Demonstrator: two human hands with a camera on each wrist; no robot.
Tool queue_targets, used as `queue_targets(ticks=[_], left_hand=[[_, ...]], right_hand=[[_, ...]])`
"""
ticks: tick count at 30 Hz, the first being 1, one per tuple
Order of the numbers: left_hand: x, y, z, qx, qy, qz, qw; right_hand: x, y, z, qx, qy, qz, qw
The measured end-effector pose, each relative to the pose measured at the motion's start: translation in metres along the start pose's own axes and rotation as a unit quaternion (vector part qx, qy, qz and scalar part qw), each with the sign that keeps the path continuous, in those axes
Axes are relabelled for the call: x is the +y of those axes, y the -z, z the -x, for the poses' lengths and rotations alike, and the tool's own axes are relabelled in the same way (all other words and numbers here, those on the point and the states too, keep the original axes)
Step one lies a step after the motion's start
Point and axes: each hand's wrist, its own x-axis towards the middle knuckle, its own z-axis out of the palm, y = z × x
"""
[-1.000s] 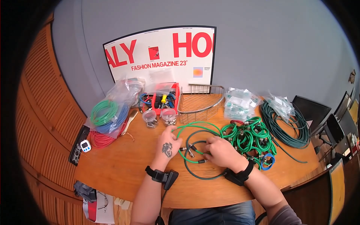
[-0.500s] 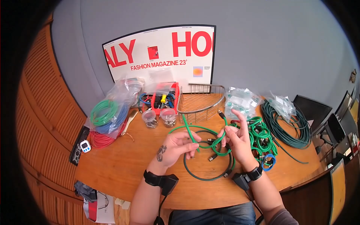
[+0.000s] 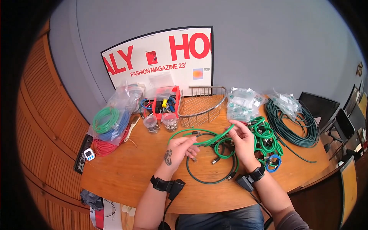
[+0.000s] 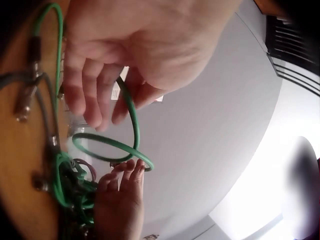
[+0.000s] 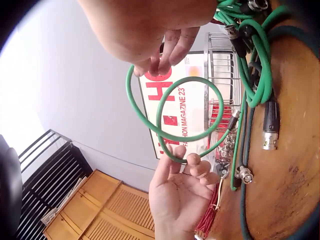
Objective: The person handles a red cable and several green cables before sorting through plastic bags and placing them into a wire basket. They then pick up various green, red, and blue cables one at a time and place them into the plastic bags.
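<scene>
A green cable [image 5: 192, 80] is held up between both hands, bent into a loop. My left hand [image 3: 178, 152] pinches one part of it between thumb and fingers, and a metal-tipped connector [image 5: 234, 119] hangs from that cable nearby. My right hand [image 3: 243, 145] pinches the other side of the loop at the fingertips. In the left wrist view the loop [image 4: 134, 120] runs from the left hand down to the right fingertips. Beneath the hands lie a dark green cable ring [image 3: 209, 182] and a small green coil with connectors [image 3: 217, 153].
Tangled green cables [image 3: 266, 140] lie right, beside a blue coil [image 3: 273, 163] and a large dark green coil [image 3: 276, 126]. Behind stand a wire basket [image 3: 203, 111], a red bin [image 3: 177, 96] and clear cups [image 3: 169, 119]. Bagged cables [image 3: 106, 122] sit left.
Both hands have risen from the table with a green cable between them. Over the last half second its upright end has swung down and the cable now stretches sideways. The head view has shifted slightly.
</scene>
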Motion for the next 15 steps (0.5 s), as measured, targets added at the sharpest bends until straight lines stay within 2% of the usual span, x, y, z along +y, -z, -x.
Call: queue_targets(ticks=[2, 4, 6, 8, 11, 13, 15], left_hand=[[-0.005, 0.001, -0.001, 0.022, 0.026, -0.029, 0.999], [-0.007, 0.004, -0.001, -0.022, 0.057, 0.072, 0.996], [-0.009, 0.000, 0.002, -0.005, 0.068, 0.094, 0.993], [-0.009, -0.001, 0.002, 0.012, 0.079, 0.116, 0.990], [-0.012, 0.002, 0.001, 0.024, 0.111, 0.128, 0.985], [-0.020, 0.007, -0.004, -0.007, 0.138, 0.131, 0.982], [-0.028, 0.009, -0.009, -0.025, 0.154, 0.122, 0.980]], right_hand=[[0.001, 0.000, 0.001, 0.029, 0.068, 0.001, 0.997], [-0.002, -0.002, 0.003, 0.025, 0.070, -0.024, 0.997], [-0.001, -0.004, 0.004, 0.019, 0.071, -0.049, 0.996], [0.004, -0.003, 0.003, -0.012, 0.140, 0.030, 0.990], [-0.004, -0.010, 0.008, -0.018, 0.127, 0.014, 0.992], [-0.008, -0.013, 0.009, -0.015, 0.128, 0.009, 0.992], [-0.010, -0.012, 0.010, -0.084, 0.095, -0.067, 0.990]])
